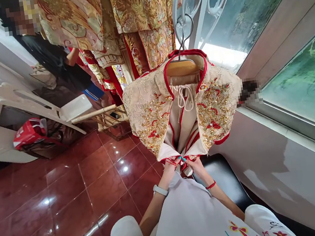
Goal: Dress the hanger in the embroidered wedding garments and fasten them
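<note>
A cream jacket (151,115) with gold and red embroidery and red trim hangs open on a wooden hanger (181,67), hooked onto white window scrollwork (188,0). My left hand (170,167) pinches the lower left front edge of the jacket. My right hand (195,164) pinches the lower right front edge, close beside the left. Both hands are closed on the hem, fingers with teal nails. A white band is on my left wrist, a red cord on my right.
More gold embroidered garments (132,23) hang behind. Another person in black (52,58) stands at the back left near a white chair (65,107) and a red bag (29,132). A black seat (227,178) is beside the window wall (286,178). The floor has glossy red tiles (68,193).
</note>
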Demonstrator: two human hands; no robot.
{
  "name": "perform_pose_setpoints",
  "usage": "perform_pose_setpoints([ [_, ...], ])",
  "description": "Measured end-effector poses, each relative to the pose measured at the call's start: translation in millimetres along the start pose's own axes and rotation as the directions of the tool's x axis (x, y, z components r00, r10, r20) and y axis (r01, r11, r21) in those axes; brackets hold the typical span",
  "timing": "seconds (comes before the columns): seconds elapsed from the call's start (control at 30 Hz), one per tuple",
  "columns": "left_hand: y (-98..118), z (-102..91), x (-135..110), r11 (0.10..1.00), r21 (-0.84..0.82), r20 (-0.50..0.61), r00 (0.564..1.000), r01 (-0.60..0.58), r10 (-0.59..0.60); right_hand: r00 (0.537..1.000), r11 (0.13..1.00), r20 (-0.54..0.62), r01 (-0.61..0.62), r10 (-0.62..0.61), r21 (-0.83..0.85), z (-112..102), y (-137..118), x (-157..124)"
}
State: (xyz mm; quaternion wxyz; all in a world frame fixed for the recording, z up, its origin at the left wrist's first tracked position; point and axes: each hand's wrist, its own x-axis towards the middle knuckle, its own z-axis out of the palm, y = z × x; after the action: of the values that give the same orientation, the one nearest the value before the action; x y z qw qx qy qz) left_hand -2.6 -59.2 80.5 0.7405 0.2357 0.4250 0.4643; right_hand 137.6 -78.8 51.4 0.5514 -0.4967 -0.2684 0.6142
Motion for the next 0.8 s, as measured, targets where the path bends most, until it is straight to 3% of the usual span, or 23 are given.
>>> perform_pose_setpoints([
  [0.8,-7.0,3.1,-2.4,0.997,-0.026,-0.077,0.994,-0.078,0.076,0.999,0.995,-0.031,0.017,-0.014,0.099,6.9,1.4,0.3],
])
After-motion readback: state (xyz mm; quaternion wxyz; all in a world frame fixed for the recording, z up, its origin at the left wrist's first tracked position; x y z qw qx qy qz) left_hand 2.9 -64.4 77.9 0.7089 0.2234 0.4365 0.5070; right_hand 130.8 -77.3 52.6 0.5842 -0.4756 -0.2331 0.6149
